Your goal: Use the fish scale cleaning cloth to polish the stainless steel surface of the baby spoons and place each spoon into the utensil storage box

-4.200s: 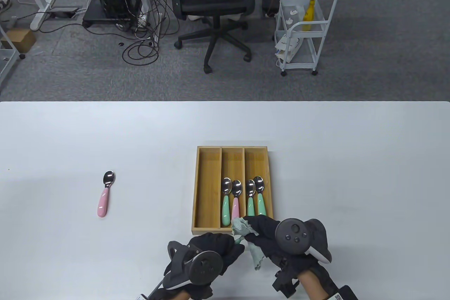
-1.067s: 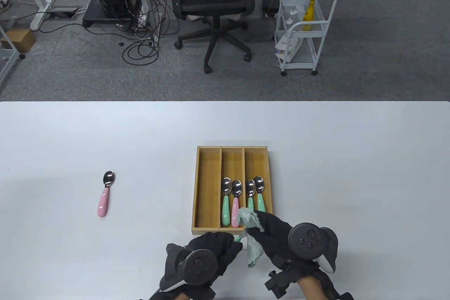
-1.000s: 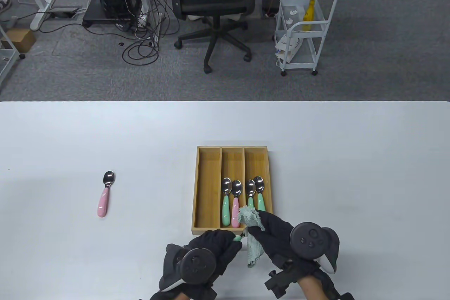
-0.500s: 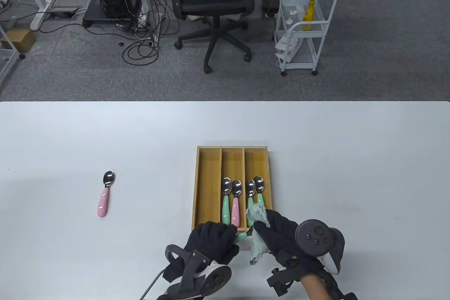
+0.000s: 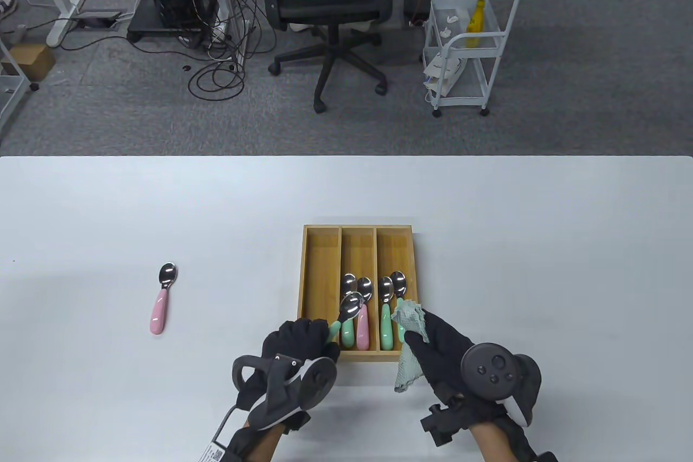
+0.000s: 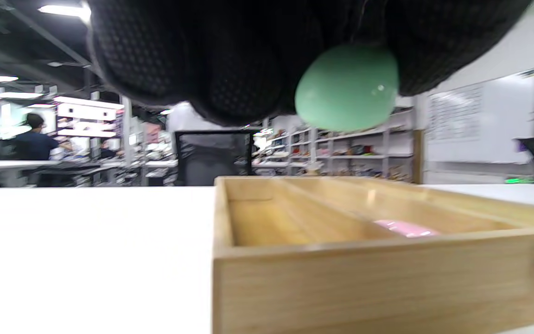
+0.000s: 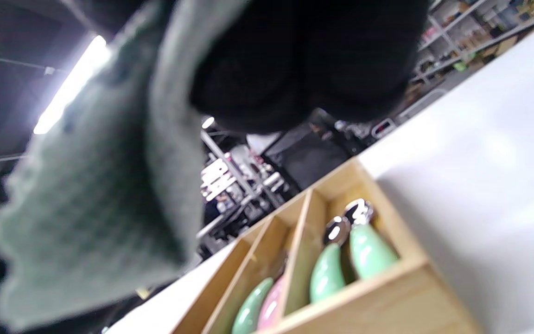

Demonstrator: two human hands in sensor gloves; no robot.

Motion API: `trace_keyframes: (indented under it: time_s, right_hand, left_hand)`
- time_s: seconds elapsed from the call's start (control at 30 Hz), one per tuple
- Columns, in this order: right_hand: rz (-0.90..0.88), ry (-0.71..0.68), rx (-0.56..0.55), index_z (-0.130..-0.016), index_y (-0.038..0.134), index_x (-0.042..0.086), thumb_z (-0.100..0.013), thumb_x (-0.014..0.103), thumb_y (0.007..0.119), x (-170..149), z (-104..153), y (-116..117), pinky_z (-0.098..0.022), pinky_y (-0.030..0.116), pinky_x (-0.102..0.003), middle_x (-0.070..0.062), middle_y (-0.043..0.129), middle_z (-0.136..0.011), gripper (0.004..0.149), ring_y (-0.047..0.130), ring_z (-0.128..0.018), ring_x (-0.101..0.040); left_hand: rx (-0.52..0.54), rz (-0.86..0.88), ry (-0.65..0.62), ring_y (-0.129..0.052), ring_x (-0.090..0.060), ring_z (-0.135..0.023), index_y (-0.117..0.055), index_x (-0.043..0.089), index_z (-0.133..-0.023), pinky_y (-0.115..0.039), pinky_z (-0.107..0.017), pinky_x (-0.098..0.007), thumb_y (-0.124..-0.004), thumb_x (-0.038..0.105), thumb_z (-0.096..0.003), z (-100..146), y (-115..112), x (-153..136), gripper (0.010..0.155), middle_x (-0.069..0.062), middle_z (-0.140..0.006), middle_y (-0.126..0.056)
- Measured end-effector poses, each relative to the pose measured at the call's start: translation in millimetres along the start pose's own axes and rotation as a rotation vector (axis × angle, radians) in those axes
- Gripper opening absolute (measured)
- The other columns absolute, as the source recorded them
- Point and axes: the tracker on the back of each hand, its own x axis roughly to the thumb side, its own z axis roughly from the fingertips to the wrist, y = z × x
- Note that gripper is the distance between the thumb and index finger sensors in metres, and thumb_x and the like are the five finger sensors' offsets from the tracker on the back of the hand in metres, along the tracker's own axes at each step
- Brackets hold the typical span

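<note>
In the storage box [image 5: 319, 288], 2 spoons [image 5: 361, 310] lie in its middle compartment, 2 in the right.

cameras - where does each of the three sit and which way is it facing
Table view: high above, looking down at the white table and the office floor beyond; both hands, left hand and right hand, enter from below.
Left wrist view: low by the table, looking level across the wooden box; gloved fingers grip a green spoon handle.
Right wrist view: tilted, looking up past the cloth and down into the box.
All three views share the box.
</note>
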Motion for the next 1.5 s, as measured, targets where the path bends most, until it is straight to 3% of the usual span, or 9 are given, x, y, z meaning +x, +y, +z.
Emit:
trace_keyframes:
  time_s: [0.43, 0.6, 1.17, 1.33, 1.5]
  right_hand:
    - [0.065, -0.022, -0.004, -0.097, 0.075, 0.017, -0.058, 0.041, 0.075, 3, 1, -2, -0.035, 0.092, -0.033, -0.006, 0.094, -0.074, 0.045, 0.101, -0.037, -0.007]
    - [0.071, -0.020, -0.003, -0.097, 0.074, 0.016, -0.058, 0.041, 0.075, 3, 1, -2, -0.035, 0.092, -0.033, -0.006, 0.094, -0.073, 0.046, 0.101, -0.037, -0.007]
    - [0.085, -0.008, 0.003, -0.097, 0.074, 0.017, -0.058, 0.041, 0.075, 2, -1, -3, -0.035, 0.092, -0.033, -0.007, 0.094, -0.074, 0.046, 0.101, -0.038, -0.008]
    - [0.088, -0.011, 0.001, -0.097, 0.074, 0.017, -0.058, 0.042, 0.075, 2, -1, -3, -0.035, 0.092, -0.033, -0.007, 0.094, -0.074, 0.046, 0.101, -0.038, -0.008]
    - [0.093, -0.017, 0.000, -0.097, 0.074, 0.017, -0.058, 0.042, 0.074, 2, -1, -3, -0.036, 0.092, -0.033, -0.006, 0.094, -0.074, 0.047, 0.101, -0.038, -0.008]
  left_hand:
    - [-0.241, -0.054, 0.337, -0.102, -0.021, -0.050, -0.088, 0.016, -0.087, -0.091, -0.044, -0.046, -0.081, 0.054, -0.0501, -54, -28, 9, 0.053, -0.006, -0.067, -0.099]
    - [-0.302, -0.067, 0.389, -0.101, -0.021, -0.048, -0.089, 0.016, -0.086, -0.091, -0.042, -0.045, -0.080, 0.054, -0.0503, -65, -38, 15, 0.053, -0.006, -0.066, -0.099]
    - [-0.271, -0.075, 0.384, -0.101, -0.022, -0.049, -0.088, 0.018, -0.087, -0.091, -0.041, -0.042, -0.076, 0.058, -0.0513, -62, -35, 18, 0.055, -0.006, -0.067, -0.099]
    - [-0.181, -0.089, 0.409, -0.102, -0.022, -0.047, -0.089, 0.018, -0.085, -0.091, -0.040, -0.042, -0.076, 0.056, -0.0516, -55, -20, -5, 0.052, -0.006, -0.065, -0.100]
    - [-0.147, -0.120, 0.491, -0.103, -0.023, -0.050, -0.088, 0.018, -0.086, -0.092, -0.041, -0.041, -0.076, 0.054, -0.0521, -50, -5, -53, 0.051, -0.006, -0.067, -0.100]
